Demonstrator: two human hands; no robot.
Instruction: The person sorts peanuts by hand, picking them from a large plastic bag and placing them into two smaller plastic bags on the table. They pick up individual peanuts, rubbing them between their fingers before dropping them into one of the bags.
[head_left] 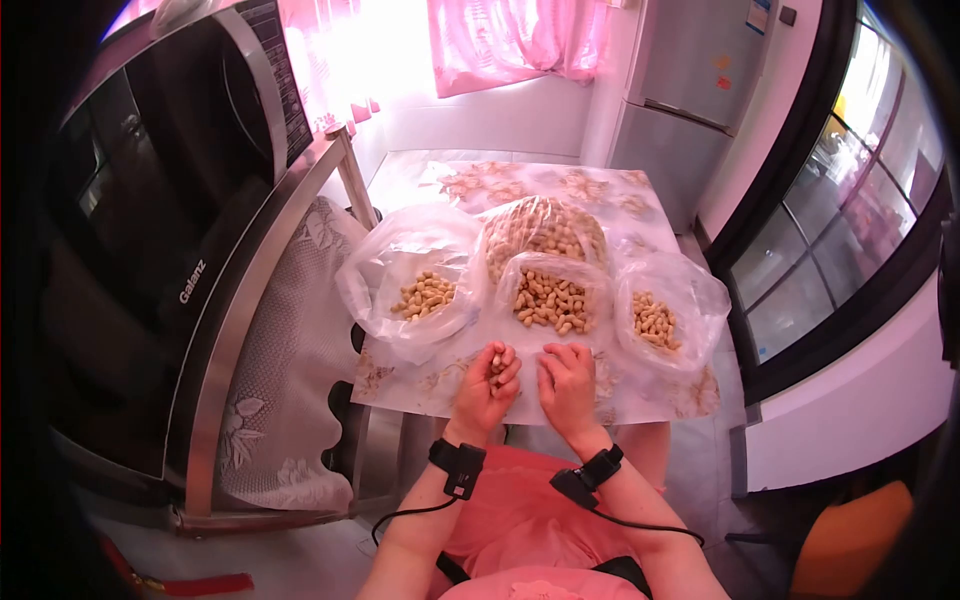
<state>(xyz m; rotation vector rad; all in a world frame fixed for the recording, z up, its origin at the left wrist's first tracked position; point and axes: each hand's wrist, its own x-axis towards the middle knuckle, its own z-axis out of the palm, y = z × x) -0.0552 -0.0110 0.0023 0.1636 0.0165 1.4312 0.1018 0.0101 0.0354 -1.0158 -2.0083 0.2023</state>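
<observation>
My left hand point(485, 390) is turned palm up at the near side of the table, its fingers curled around a few peanuts point(497, 366). Beside it, my right hand point(567, 392) points forward with bent fingers drawn together; whatever they hold, if anything, is hidden. Just beyond both hands, an open clear bag of peanuts point(552, 302) lies in front of a larger, fuller plastic bag point(545, 228). On the left sits a wide-open plastic bag point(375, 275) with a small pile of peanuts in it. Another open bag point(695, 292) with peanuts stands on the right.
A flowered cloth point(680, 400) covers the table. To the left, a black microwave point(150, 220) rests on a metal rack point(250, 260). A fridge point(680, 100) stands at the back right, near a black-framed glass door point(800, 270). An orange chair point(850, 540) is at lower right.
</observation>
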